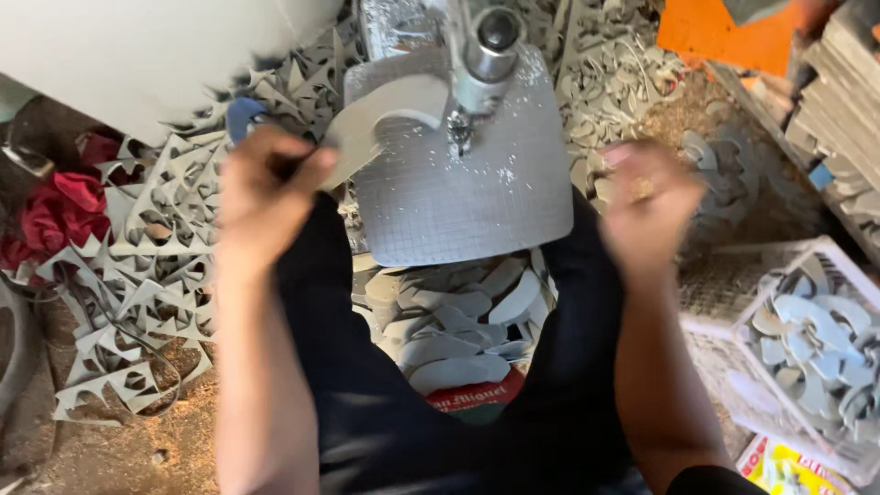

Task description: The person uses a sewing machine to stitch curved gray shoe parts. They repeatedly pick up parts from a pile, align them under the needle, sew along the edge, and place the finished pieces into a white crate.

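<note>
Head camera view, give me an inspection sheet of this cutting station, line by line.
Surface: grey scored machine table, dusted with white specks.
Job's things: curved grey cut piece on the table beside the machine head.
Clutter: grey offcut sheets left; pile of cut shapes below the table; white crate of shapes right.
Grippers: left hand pinches the curved piece; right hand blurred, lifted, contents unclear.
Cables: dark cord over the offcuts.
Surroundings: sawdust floor, red cloth, orange board.

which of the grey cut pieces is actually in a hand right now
The curved grey piece on the saw table, pinched at its lower end by the left hand. The other pieces lie loose in the pile below and in the white basket.
</note>
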